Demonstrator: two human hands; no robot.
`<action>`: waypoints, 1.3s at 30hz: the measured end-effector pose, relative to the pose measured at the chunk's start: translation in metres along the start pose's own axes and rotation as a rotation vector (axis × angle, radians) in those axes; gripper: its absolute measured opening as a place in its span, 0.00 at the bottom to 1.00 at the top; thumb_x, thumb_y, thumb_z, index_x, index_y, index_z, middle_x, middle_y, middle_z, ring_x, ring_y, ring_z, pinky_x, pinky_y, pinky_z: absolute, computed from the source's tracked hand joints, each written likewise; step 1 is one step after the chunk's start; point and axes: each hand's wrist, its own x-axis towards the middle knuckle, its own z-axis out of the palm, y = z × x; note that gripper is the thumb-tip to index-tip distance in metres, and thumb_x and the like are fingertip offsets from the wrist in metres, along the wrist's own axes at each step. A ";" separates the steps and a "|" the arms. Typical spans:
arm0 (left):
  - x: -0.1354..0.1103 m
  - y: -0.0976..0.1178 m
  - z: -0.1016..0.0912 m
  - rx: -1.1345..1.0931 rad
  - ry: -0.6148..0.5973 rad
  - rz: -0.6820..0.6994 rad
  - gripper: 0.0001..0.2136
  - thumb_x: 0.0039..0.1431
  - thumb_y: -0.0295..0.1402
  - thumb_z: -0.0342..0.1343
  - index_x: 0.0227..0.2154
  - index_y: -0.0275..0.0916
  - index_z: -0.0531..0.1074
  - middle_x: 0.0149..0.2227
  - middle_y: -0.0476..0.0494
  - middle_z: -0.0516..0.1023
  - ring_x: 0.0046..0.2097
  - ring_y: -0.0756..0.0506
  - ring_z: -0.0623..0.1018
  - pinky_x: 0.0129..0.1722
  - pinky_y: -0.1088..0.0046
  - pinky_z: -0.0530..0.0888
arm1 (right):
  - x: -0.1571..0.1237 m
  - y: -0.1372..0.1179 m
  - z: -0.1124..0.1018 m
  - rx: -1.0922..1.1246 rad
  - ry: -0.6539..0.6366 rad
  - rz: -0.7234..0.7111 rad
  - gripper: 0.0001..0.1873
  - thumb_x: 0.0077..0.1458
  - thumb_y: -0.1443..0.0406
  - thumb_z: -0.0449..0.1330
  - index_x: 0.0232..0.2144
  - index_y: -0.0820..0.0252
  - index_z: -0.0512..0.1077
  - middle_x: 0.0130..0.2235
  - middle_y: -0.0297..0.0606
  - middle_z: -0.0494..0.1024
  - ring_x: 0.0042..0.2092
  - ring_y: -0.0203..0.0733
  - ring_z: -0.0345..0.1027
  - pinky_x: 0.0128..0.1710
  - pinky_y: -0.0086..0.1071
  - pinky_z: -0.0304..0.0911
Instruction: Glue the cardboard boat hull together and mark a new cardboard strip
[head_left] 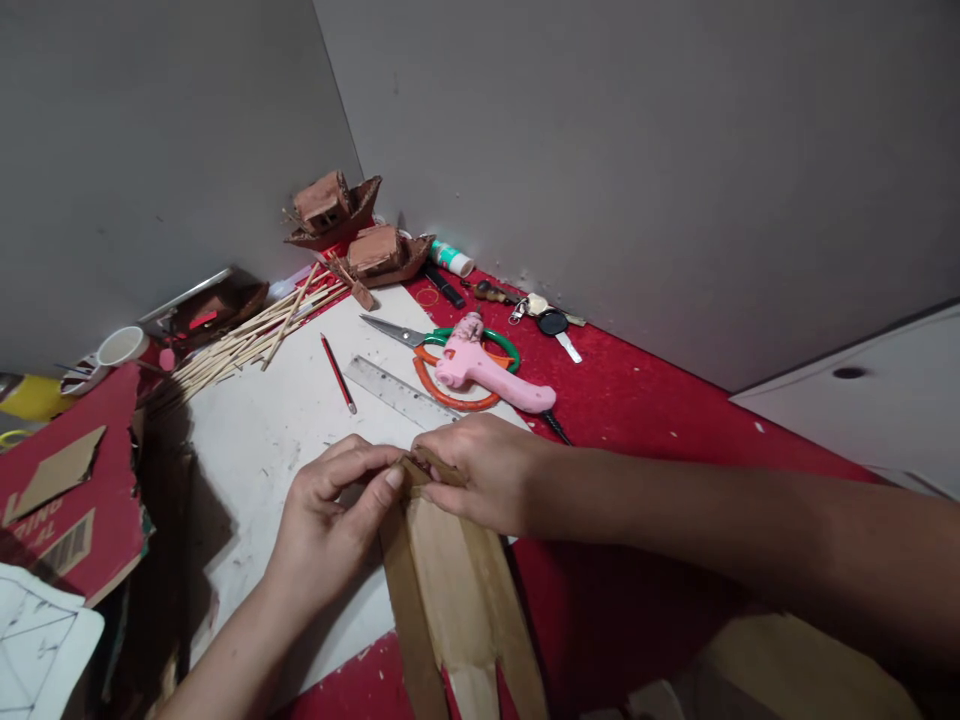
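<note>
On the near part of the red tabletop, partly over a big white paper sheet, a long brown cardboard cutout lies lengthwise, narrow end pointing away from the person & the rest running back toward the body. Both hands are up at that far tip, w/ most of the piece free on the near side of the grip.

L hand: thumb & index nearly together, pinching the tip's L edge btwn them. R hand: fingers curled in close, holding the small folded flap on the R side of the same tip. Hands almost touch, just a sliver of cardboard showing btwn; can't tell exactly what the hidden R fingertips press on.

Looks-wise: lighter tan strip down the middle, darker brown panels along both sides, crease lines where they meet. Near end splits into 3 tongues w/ pointed gaps, red showing thru. Far end's bent & a bit crumpled.

Just beyond the hands: clear plastic ruler, pink glue gun lying over scissors w/ green & orange handles, & a slim red-and-black pencil off to the L.
</note>
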 end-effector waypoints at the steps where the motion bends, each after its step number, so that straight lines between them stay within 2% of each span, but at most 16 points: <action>1: 0.000 0.000 0.001 0.023 0.000 0.019 0.05 0.59 0.29 0.58 0.35 0.38 0.79 0.29 0.47 0.76 0.32 0.50 0.74 0.32 0.75 0.69 | 0.000 0.002 0.002 -0.017 -0.001 -0.006 0.02 0.50 0.69 0.59 0.27 0.63 0.70 0.24 0.32 0.70 0.26 0.34 0.58 0.26 0.27 0.46; 6: 0.000 -0.004 0.005 0.074 -0.002 0.078 0.05 0.60 0.27 0.56 0.34 0.37 0.78 0.28 0.48 0.75 0.31 0.50 0.74 0.31 0.76 0.69 | 0.003 0.007 0.011 -0.110 -0.003 -0.041 0.05 0.52 0.67 0.57 0.30 0.63 0.72 0.28 0.39 0.76 0.30 0.39 0.65 0.28 0.30 0.49; 17: 0.000 -0.008 0.005 0.108 -0.006 0.105 0.06 0.60 0.27 0.55 0.34 0.38 0.77 0.29 0.45 0.76 0.31 0.48 0.75 0.31 0.72 0.70 | 0.004 0.004 0.016 -0.197 0.009 -0.013 0.07 0.54 0.67 0.55 0.32 0.61 0.73 0.32 0.42 0.79 0.32 0.43 0.70 0.29 0.32 0.51; 23: -0.001 -0.007 0.008 0.087 0.006 0.070 0.06 0.60 0.29 0.56 0.37 0.39 0.77 0.33 0.44 0.77 0.35 0.47 0.76 0.36 0.71 0.71 | 0.005 0.007 0.013 -0.145 0.047 -0.012 0.05 0.53 0.65 0.57 0.30 0.62 0.72 0.26 0.38 0.75 0.28 0.38 0.63 0.26 0.29 0.47; 27: -0.003 -0.011 0.011 0.087 0.046 0.060 0.05 0.61 0.29 0.56 0.37 0.38 0.77 0.32 0.45 0.77 0.34 0.48 0.75 0.35 0.72 0.70 | 0.006 0.006 0.007 -0.067 0.068 -0.010 0.05 0.52 0.66 0.59 0.27 0.63 0.71 0.23 0.33 0.69 0.26 0.34 0.57 0.26 0.28 0.46; 32: -0.003 -0.012 0.013 0.067 0.072 0.048 0.05 0.61 0.29 0.56 0.36 0.39 0.76 0.32 0.46 0.77 0.34 0.48 0.75 0.34 0.72 0.70 | 0.005 0.002 0.001 0.052 0.078 0.049 0.07 0.51 0.68 0.62 0.22 0.63 0.69 0.21 0.28 0.64 0.25 0.31 0.55 0.26 0.27 0.44; 36: -0.006 -0.014 0.014 0.049 0.104 0.009 0.04 0.60 0.30 0.57 0.36 0.39 0.76 0.32 0.46 0.77 0.34 0.48 0.75 0.35 0.71 0.71 | 0.006 0.004 0.003 0.118 0.081 0.032 0.10 0.51 0.70 0.61 0.20 0.63 0.66 0.19 0.26 0.60 0.23 0.30 0.52 0.24 0.26 0.43; 39: -0.008 -0.015 0.016 0.040 0.143 -0.035 0.06 0.59 0.32 0.58 0.39 0.39 0.75 0.31 0.47 0.76 0.33 0.49 0.74 0.35 0.72 0.71 | 0.006 0.005 0.004 0.140 0.079 -0.003 0.11 0.52 0.72 0.59 0.20 0.63 0.65 0.20 0.26 0.62 0.24 0.30 0.52 0.25 0.26 0.44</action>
